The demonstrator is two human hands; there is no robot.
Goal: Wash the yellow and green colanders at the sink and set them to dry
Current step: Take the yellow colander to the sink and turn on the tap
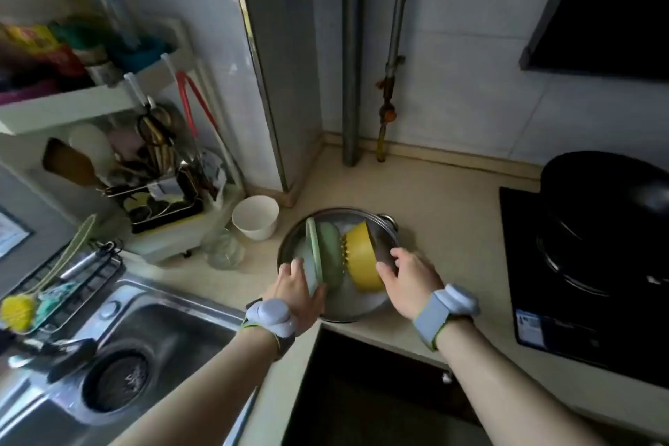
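A green colander (327, 253) and a yellow colander (362, 261) stand on edge inside a steel pot (347, 304) on the beige counter. My left hand (298, 288) grips the near rim of the green colander, with the thumb against the pot's left side. My right hand (409, 279) rests on the pot's right rim, its fingers spread and touching the yellow colander. The steel sink (144, 337) lies at the lower left, with a dark drain strainer in its basin.
A white cup (255, 217) and a clear glass (222, 250) stand left of the pot. A dish rack (159, 199) with utensils sits behind the sink. A black wok (608, 228) rests on the induction hob at right. A wire tray of brushes (61, 290) edges the sink.
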